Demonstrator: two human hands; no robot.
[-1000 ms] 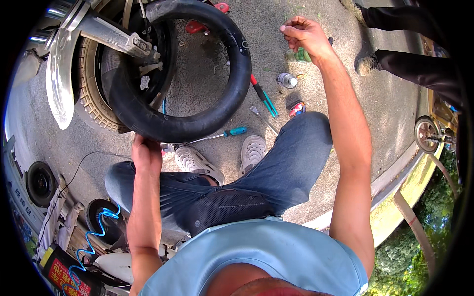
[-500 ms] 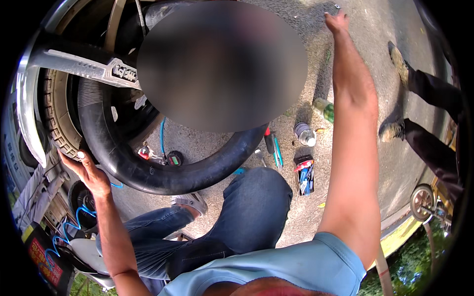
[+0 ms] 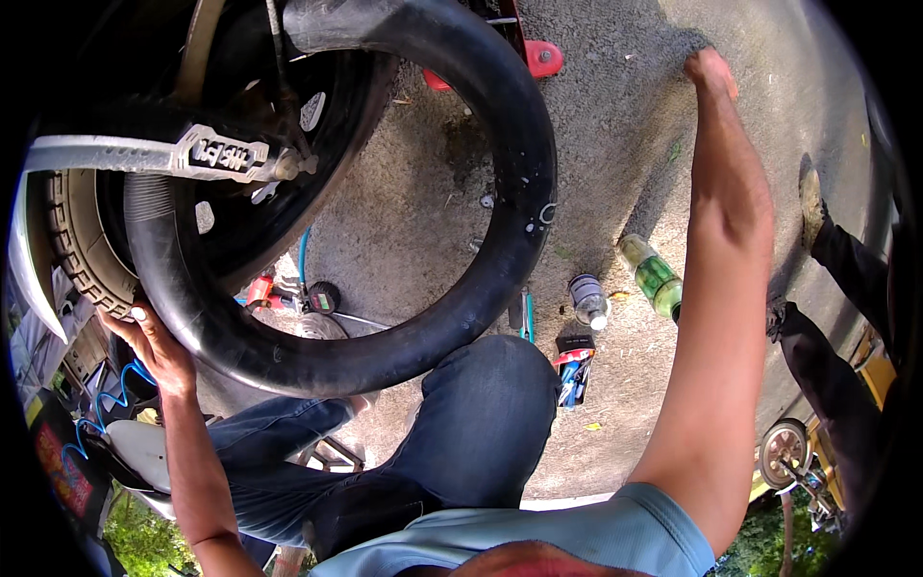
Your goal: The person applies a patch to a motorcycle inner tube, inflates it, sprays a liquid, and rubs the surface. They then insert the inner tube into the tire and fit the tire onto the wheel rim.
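My left hand (image 3: 162, 354) grips the lower edge of a treaded motorcycle tire (image 3: 72, 226), thumb up and fingers at the tread. Beside it a partly inflated black inner tube (image 3: 317, 363) hangs out of the wheel and loops to my knee, with white marks on its right side. My right arm stretches far out to the right. At its end my right hand (image 3: 712, 73) is small over the asphalt, its fingers curled; whatever they hold is hidden.
On the ground lie a green-filled bottle (image 3: 654, 277), a clear bottle (image 3: 588, 301), a box of small tools (image 3: 574, 373), a teal-handled tool (image 3: 527, 317), a round gauge (image 3: 324, 297) and a red jack-like stand (image 3: 543, 59). Another person's dark-trousered legs (image 3: 827, 356) are at the right.
My right hand has moved right and slightly nearer, with its fingers more curled. My left hand stays at the tire. The view has shifted, showing more of the inner tube and the green bottle.
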